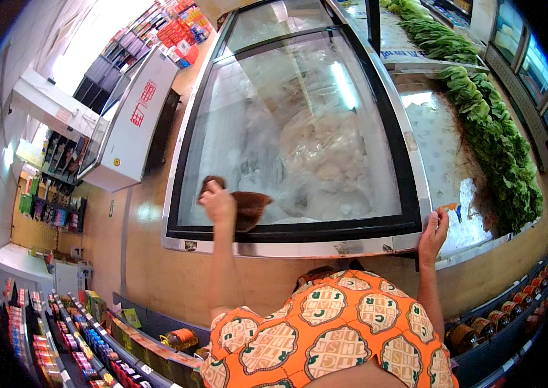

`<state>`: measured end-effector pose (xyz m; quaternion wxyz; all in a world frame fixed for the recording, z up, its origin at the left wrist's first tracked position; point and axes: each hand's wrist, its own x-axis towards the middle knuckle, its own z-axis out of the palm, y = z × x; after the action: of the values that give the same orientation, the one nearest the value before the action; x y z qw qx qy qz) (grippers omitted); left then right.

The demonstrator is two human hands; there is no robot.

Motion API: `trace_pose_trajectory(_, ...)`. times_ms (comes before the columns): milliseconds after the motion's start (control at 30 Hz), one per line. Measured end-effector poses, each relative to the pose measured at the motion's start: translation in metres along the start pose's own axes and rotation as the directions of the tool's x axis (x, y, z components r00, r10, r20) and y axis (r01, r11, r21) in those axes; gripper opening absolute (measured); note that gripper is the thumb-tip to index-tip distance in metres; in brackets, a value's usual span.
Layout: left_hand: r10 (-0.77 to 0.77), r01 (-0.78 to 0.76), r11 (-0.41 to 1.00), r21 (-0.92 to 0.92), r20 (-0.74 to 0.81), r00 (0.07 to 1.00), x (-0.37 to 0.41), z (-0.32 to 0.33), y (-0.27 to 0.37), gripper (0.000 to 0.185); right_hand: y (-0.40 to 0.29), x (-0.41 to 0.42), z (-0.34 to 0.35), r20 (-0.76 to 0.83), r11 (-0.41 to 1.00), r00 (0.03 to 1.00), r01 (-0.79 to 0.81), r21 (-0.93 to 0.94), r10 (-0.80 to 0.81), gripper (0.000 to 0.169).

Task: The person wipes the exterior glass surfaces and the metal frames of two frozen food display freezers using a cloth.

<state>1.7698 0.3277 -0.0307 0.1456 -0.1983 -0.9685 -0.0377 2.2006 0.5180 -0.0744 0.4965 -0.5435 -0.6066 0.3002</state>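
My left hand (217,201) grips a brown cloth (250,206) and presses it on the glass lid (303,145) of a chest freezer, near the lid's lower left corner. Part of the cloth bunches above my fingers, and the rest spreads to the right over the glass. Under the lid lie things in clear plastic wrap, too hazy to name. My right hand (433,233) rests at the freezer's near right corner, beside the white rim (417,169), with its fingers a little curled; I see nothing held in it.
Leafy green vegetables (497,140) line a display counter (414,116) on the right. A white cabinet (128,126) with red writing stands to the left across the tiled floor (148,218). Shelves with packaged goods (84,349) and bottles (497,317) are close at both lower sides.
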Motion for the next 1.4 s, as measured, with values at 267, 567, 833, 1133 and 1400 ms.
trace_pose_trajectory(267, 0.567, -0.596, 0.734, -0.327, -0.19, 0.802, -0.106, -0.032, 0.189, 0.045, 0.002, 0.001, 0.003, 0.029, 0.975, 0.99, -0.139, 0.171, 0.136, 0.034)
trace_pose_trajectory(567, 0.797, -0.762, 0.342, -0.55, -0.26, 0.545, -0.148, -0.064, 0.241, 0.048, 0.011, 0.004, 0.003, 0.041, 0.995, 0.998, -0.051, 0.091, 0.047, 0.031)
trace_pose_trajectory(833, 0.598, -0.597, 0.682, -0.423, -0.146, 0.788, -0.091, -0.037, 0.189, 0.048, -0.004, 0.0, 0.0, 0.049, 1.0, 0.999, 0.012, 0.016, -0.013, 0.03)
trace_pose_trajectory(1133, -0.012, 0.019, 0.987, -0.158, 0.048, 0.999, 0.037, -0.007, 0.039, 0.042, -0.002, -0.003, 0.003, 0.004, 0.999, 1.0, 0.02, 0.028, -0.021, 0.026)
trace_pose_trajectory(1400, -0.522, 0.543, 0.835, -0.084, 0.187, 0.832, 0.119, -0.004, -0.002, 0.036, -0.013, -0.005, -0.001, -0.003, 0.999, 1.0, 0.012, -0.039, -0.012, 0.026)
